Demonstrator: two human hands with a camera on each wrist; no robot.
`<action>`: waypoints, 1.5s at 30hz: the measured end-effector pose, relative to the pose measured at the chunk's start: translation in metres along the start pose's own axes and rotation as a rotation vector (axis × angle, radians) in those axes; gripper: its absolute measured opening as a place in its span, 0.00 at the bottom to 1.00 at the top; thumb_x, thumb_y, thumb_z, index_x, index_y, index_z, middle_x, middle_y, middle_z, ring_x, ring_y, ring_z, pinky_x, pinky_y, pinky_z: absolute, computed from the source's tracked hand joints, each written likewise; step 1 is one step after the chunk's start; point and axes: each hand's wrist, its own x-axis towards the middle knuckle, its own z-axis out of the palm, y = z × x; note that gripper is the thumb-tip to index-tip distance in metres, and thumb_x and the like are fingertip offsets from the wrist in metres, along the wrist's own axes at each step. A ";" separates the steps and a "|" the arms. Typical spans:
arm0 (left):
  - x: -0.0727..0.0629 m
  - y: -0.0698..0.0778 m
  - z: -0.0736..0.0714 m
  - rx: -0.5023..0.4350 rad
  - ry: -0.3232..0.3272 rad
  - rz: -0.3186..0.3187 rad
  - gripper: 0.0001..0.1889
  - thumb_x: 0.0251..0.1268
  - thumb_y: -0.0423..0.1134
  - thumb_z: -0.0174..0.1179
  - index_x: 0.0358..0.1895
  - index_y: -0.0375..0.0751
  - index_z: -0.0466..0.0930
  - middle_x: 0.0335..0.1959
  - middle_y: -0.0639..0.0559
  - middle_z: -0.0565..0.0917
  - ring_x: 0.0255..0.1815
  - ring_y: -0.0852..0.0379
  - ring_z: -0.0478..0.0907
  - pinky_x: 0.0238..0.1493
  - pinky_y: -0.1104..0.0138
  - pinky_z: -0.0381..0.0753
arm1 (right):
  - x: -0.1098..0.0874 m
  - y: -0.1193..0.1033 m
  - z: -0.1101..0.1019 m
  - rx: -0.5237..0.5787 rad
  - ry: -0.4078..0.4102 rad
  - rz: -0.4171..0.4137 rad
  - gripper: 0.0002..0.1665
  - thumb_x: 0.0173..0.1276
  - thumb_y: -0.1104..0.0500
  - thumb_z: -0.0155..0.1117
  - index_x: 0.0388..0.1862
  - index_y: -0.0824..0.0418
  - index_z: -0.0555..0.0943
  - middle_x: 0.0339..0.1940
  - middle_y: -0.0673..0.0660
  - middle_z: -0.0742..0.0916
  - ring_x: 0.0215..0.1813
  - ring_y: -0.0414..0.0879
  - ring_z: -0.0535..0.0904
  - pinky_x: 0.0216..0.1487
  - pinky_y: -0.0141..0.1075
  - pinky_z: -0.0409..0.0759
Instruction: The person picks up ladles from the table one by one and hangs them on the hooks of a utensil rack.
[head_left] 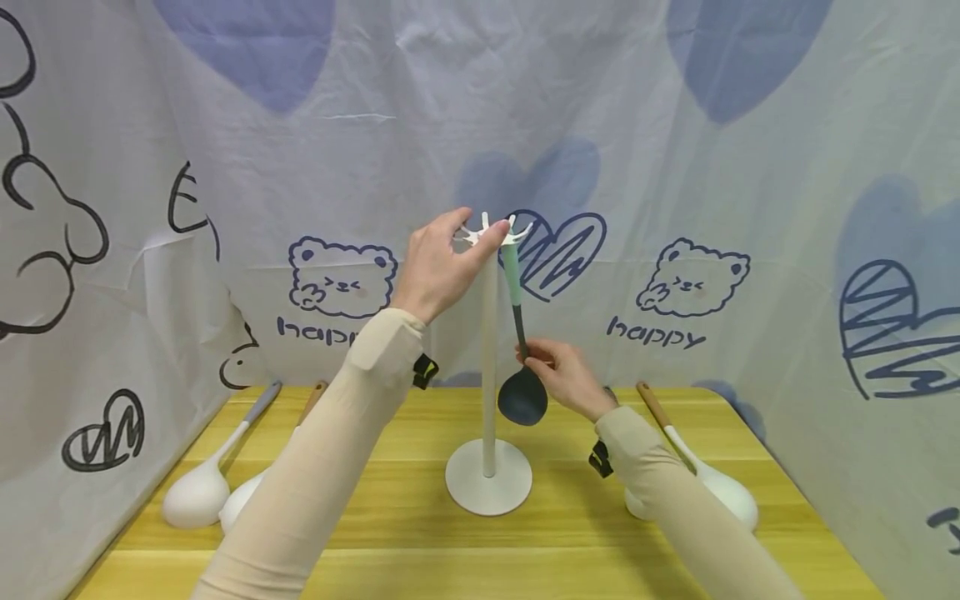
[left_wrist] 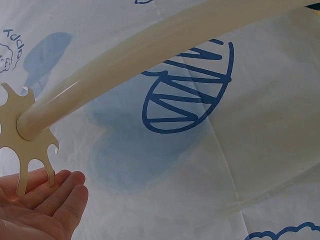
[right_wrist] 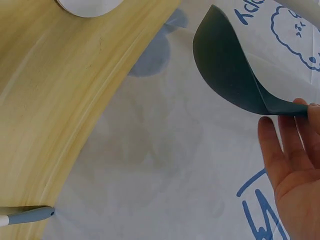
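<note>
A white utensil rack (head_left: 489, 358) stands upright on its round base, with a ring of hooks (left_wrist: 37, 142) at the top. My left hand (head_left: 442, 262) is at that ring, thumb across the near side and fingers on the far side, holding it. Beside the pole, a ladle (head_left: 522, 396) with a dark bowl and mint-green handle hangs bowl down, slightly tilted. Its handle end meets the hooks close to my left thumb. My right hand (head_left: 566, 375) pinches the ladle low on its neck, just above the bowl; the right wrist view shows the dark bowl (right_wrist: 225, 65) side on.
On the wooden table (head_left: 390, 517), a white ladle (head_left: 198, 496) with a grey handle lies at left, near another partly behind my left arm. At right lies a white ladle (head_left: 727, 492) with a wooden handle, beside another mostly hidden. A printed curtain (head_left: 480, 100) hangs behind.
</note>
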 end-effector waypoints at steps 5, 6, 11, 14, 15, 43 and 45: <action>0.000 0.000 0.000 -0.009 0.003 0.000 0.42 0.62 0.72 0.49 0.72 0.47 0.67 0.72 0.51 0.70 0.73 0.52 0.64 0.72 0.55 0.67 | 0.000 -0.004 0.004 -0.026 -0.006 -0.018 0.16 0.74 0.64 0.57 0.58 0.63 0.81 0.54 0.61 0.86 0.55 0.54 0.83 0.58 0.47 0.82; 0.000 0.000 0.000 -0.010 0.003 0.001 0.42 0.62 0.72 0.49 0.72 0.47 0.67 0.72 0.51 0.70 0.73 0.52 0.64 0.72 0.55 0.67 | 0.000 -0.004 0.005 -0.030 -0.003 -0.018 0.16 0.74 0.64 0.57 0.58 0.64 0.81 0.54 0.61 0.86 0.55 0.54 0.83 0.58 0.47 0.82; -0.001 -0.001 0.001 -0.014 0.007 0.004 0.42 0.62 0.72 0.50 0.72 0.47 0.67 0.72 0.51 0.70 0.73 0.52 0.64 0.72 0.54 0.67 | 0.002 -0.004 0.010 -0.039 0.008 -0.022 0.16 0.73 0.64 0.58 0.57 0.65 0.81 0.54 0.61 0.86 0.54 0.54 0.84 0.56 0.46 0.83; 0.000 0.000 0.001 -0.012 0.006 0.001 0.42 0.62 0.72 0.50 0.72 0.47 0.67 0.72 0.51 0.70 0.74 0.52 0.64 0.72 0.55 0.66 | 0.002 -0.003 0.012 -0.056 0.007 -0.023 0.16 0.74 0.63 0.58 0.58 0.64 0.81 0.54 0.61 0.86 0.53 0.53 0.84 0.55 0.45 0.84; 0.000 0.000 0.001 -0.012 0.007 0.000 0.42 0.62 0.72 0.50 0.72 0.47 0.67 0.72 0.51 0.70 0.74 0.52 0.64 0.72 0.55 0.66 | 0.002 -0.003 0.012 -0.064 0.006 -0.022 0.16 0.74 0.63 0.58 0.58 0.64 0.81 0.54 0.60 0.86 0.53 0.53 0.84 0.55 0.45 0.84; -0.005 -0.006 0.013 -0.194 0.068 0.018 0.41 0.64 0.67 0.53 0.75 0.48 0.58 0.73 0.49 0.67 0.67 0.49 0.71 0.65 0.55 0.74 | -0.011 0.008 0.003 -0.042 -0.062 0.047 0.15 0.74 0.59 0.58 0.56 0.61 0.82 0.50 0.59 0.88 0.45 0.53 0.86 0.44 0.42 0.86; -0.007 -0.006 0.013 -0.228 0.086 0.035 0.42 0.64 0.65 0.55 0.76 0.49 0.57 0.72 0.48 0.68 0.65 0.50 0.72 0.63 0.56 0.75 | -0.012 0.010 0.001 -0.048 -0.071 0.051 0.15 0.74 0.59 0.58 0.56 0.60 0.82 0.51 0.59 0.88 0.45 0.52 0.86 0.44 0.41 0.86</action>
